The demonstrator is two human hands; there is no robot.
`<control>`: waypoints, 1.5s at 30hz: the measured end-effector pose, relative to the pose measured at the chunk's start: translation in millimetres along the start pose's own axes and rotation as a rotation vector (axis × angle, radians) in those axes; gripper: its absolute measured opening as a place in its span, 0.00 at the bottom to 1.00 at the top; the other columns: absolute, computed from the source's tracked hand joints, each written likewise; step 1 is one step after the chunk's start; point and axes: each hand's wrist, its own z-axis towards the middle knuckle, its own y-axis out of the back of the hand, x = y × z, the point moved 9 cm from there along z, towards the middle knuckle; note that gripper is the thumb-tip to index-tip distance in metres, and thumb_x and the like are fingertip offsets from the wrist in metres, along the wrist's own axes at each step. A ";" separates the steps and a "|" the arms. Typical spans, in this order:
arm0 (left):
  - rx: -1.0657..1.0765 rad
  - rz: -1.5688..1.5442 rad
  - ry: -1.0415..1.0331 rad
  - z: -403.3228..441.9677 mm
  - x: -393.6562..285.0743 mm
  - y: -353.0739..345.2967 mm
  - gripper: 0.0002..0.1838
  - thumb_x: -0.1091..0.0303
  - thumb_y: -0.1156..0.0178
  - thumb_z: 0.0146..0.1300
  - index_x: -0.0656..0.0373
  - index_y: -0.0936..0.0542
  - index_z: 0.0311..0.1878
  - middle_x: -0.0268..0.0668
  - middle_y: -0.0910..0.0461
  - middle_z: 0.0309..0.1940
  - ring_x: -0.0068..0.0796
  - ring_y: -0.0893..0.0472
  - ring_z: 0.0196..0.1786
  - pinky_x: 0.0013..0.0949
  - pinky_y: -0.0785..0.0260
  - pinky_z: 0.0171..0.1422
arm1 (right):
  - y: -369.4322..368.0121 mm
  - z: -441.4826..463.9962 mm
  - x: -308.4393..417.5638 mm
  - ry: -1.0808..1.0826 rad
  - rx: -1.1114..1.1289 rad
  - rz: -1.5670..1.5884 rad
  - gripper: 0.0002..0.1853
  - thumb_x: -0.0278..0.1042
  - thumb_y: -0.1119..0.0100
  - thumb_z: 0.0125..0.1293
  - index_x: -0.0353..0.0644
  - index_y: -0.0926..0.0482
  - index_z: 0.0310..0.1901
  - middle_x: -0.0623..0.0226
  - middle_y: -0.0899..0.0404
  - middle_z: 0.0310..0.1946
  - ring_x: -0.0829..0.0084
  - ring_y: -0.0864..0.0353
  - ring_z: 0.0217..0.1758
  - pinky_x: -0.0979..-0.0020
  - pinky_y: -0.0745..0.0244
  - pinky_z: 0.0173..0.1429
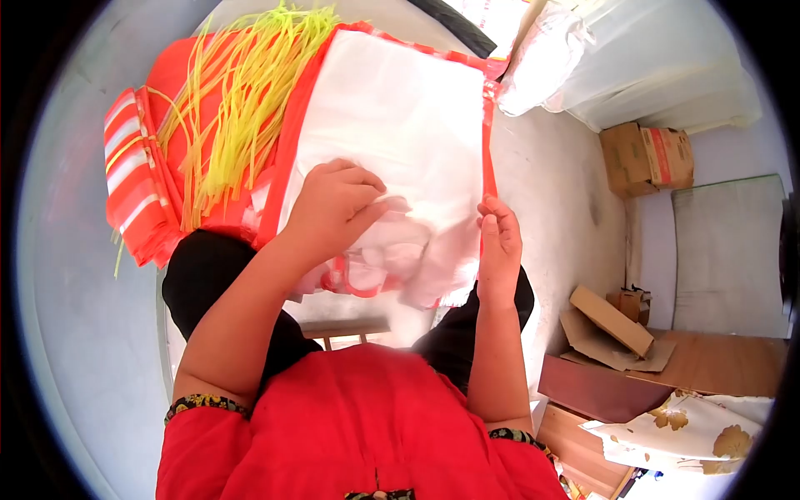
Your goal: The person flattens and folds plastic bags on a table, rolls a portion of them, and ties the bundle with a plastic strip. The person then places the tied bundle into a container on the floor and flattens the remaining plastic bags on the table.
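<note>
A stack of white plastic bags with red edges (pixel 400 108) lies across my lap. My left hand (pixel 333 204) is over the middle of the stack, its fingers bent and closed on thin film; the tip of the thumb looks whitish, as if under a layer. Below it the film is crumpled, with some red print showing. At the right edge, my right hand (pixel 500 242) pinches the red border of the bags between thumb and fingers. A bundle of yellow-green plastic strips (pixel 250 108) rests left of the stack, on red plastic.
A folded red-and-white striped bundle (pixel 137 179) lies at the far left. On the right are a cardboard box (pixel 646 158), opened cardboard (pixel 617 329) and a flowered cloth (pixel 683 429) by a wooden cabinet (pixel 583 446). A clear plastic package (pixel 546 58) stands at the top.
</note>
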 end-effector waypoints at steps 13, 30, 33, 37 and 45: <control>0.055 -0.129 0.129 -2.7 17.7 -4.8 0.08 0.67 0.34 0.69 0.62 0.12 0.43 0.38 0.12 0.40 0.39 0.19 0.46 0.40 0.27 0.54 | -15.8 9.0 -5.5 -0.116 0.095 -0.035 0.24 0.29 0.43 0.77 0.44 0.29 0.73 0.75 0.22 0.41 0.84 0.26 0.43 0.77 0.28 0.50; -0.032 -0.348 0.382 -15.5 46.7 -8.2 0.12 0.63 0.35 0.72 0.64 0.15 0.40 0.41 0.22 0.30 0.36 0.23 0.38 0.39 0.30 0.45 | -30.9 -6.7 -13.6 -0.278 0.157 0.591 0.32 0.34 0.49 0.81 0.44 0.43 0.82 0.64 0.38 0.79 0.71 0.32 0.74 0.65 0.33 0.75; -0.022 -0.452 0.448 -18.5 50.8 -11.3 0.13 0.63 0.37 0.75 0.65 0.15 0.44 0.37 0.21 0.34 0.29 0.22 0.42 0.34 0.29 0.48 | -43.3 -0.2 -0.1 -0.238 0.182 0.584 0.34 0.37 0.52 0.82 0.44 0.48 0.84 0.63 0.40 0.81 0.66 0.35 0.78 0.62 0.40 0.81; -0.049 -0.684 0.607 -22.6 56.5 -13.1 0.15 0.60 0.38 0.78 0.65 0.14 0.44 0.29 0.19 0.37 0.18 0.23 0.42 0.28 0.29 0.46 | -61.8 13.0 4.7 -0.174 0.305 0.708 0.34 0.44 0.54 0.84 0.42 0.49 0.84 0.61 0.38 0.80 0.63 0.35 0.80 0.59 0.39 0.82; 0.016 -0.811 0.723 -25.7 61.3 -12.3 0.17 0.55 0.37 0.78 0.61 0.13 0.49 0.27 0.15 0.39 0.14 0.21 0.42 0.25 0.26 0.48 | -66.7 11.1 -4.8 -0.344 0.229 0.689 0.35 0.54 0.50 0.83 0.40 0.39 0.80 0.58 0.30 0.75 0.60 0.28 0.75 0.58 0.30 0.77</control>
